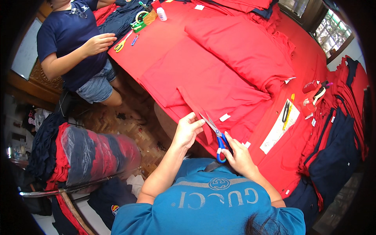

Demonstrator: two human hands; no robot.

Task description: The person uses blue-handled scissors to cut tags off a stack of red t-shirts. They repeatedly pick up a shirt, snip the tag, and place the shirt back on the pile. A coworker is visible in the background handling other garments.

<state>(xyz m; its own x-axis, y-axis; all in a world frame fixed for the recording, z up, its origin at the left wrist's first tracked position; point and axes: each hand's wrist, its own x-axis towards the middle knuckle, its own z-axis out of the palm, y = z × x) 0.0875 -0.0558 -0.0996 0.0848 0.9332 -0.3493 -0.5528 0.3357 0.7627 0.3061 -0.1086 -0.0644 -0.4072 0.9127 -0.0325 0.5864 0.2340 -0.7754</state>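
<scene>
My right hand point(239, 156) holds a pair of scissors with blue handles point(220, 145), its fingers in and around the loops. The blades are slightly apart and point up and to the left. Beside the blade tips is my left hand point(187, 132), thumb and fingertips pinched together; whatever lies between them is too small to make out. Just beyond both hands, folded red cloth point(207, 100) with small white tags point(225, 117) lies over the near table edge.
A larger red cloth stack point(243, 51) covers the table's far side. Right of me are a white paper strip point(270, 137), a yellow pencil point(289, 113) and navy-and-red garment piles point(333, 152). Yellow-handled scissors point(119, 47) lie near another person point(78, 47). A plastic-wrapped bundle point(98, 154) stands at left.
</scene>
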